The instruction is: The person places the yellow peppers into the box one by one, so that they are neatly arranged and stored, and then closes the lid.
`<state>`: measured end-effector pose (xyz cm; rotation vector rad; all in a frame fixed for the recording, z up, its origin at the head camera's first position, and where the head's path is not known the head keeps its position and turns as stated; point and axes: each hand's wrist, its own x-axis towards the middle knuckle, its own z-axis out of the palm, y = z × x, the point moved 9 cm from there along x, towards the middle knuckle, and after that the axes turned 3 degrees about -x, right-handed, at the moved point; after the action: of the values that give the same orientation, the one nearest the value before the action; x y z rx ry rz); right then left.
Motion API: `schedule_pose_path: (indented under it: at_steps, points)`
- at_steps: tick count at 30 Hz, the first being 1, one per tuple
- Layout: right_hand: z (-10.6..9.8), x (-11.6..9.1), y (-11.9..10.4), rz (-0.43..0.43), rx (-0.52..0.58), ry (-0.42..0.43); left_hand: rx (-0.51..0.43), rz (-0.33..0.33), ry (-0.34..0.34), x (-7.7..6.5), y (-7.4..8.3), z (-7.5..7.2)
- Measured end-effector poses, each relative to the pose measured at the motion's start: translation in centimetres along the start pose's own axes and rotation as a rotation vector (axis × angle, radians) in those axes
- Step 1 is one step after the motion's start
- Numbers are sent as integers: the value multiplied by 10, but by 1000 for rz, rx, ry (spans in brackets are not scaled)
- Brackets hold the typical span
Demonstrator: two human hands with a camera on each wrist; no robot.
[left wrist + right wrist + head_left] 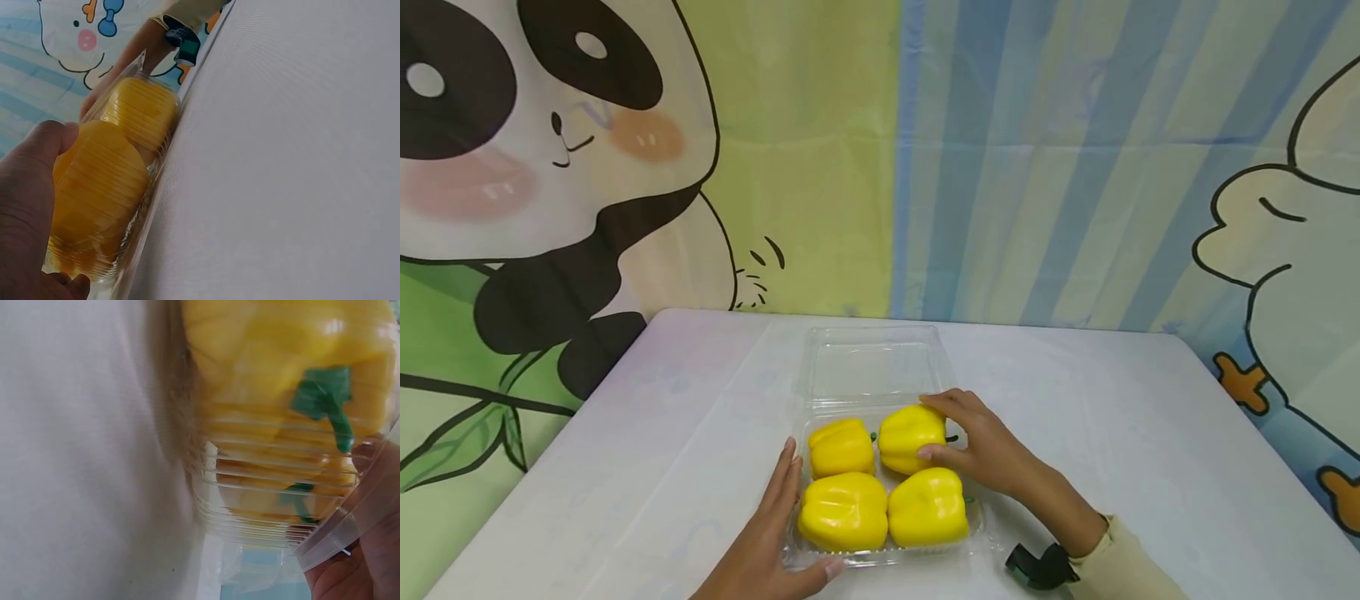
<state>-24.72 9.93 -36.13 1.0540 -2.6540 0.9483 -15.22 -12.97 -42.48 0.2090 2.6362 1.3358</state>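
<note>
Several yellow bell peppers lie in a clear plastic clamshell box (880, 560), seen in the head view. My right hand (988, 442) grips the back right bell pepper (910, 435), thumb on its near side and fingers over its far side. Spread along the box's left side and front left corner is my left hand (767, 529), its fingers fairly straight. In the left wrist view its thumb (53, 137) is at the box rim, beside a front bell pepper (103, 181). Green stems (325, 400) show through the ribbed wall in the right wrist view.
The box's clear lid (876, 362) lies folded back behind it on the white-covered table (625, 467). A dark strapped device (1037, 568) is on the right wrist. Behind the table hangs a cartoon-printed cloth (820, 167).
</note>
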Motion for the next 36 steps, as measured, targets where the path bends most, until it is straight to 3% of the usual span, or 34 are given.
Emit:
schedule_pose_path:
  at_steps: [9,16,25,30,36]
  points:
    - [0,-2,3,-13,61,11,12,9,1,-1,2,-1]
    - [-12,1,2,-100,176,111,-4,12,9,-1,2,1]
    - [-33,-3,5,-121,35,294,-7,20,15,-1,2,1]
    - [-37,-2,14,-92,80,318,2,11,15,-1,2,0]
    - [-35,-1,41,57,210,290,4,8,17,-1,2,0]
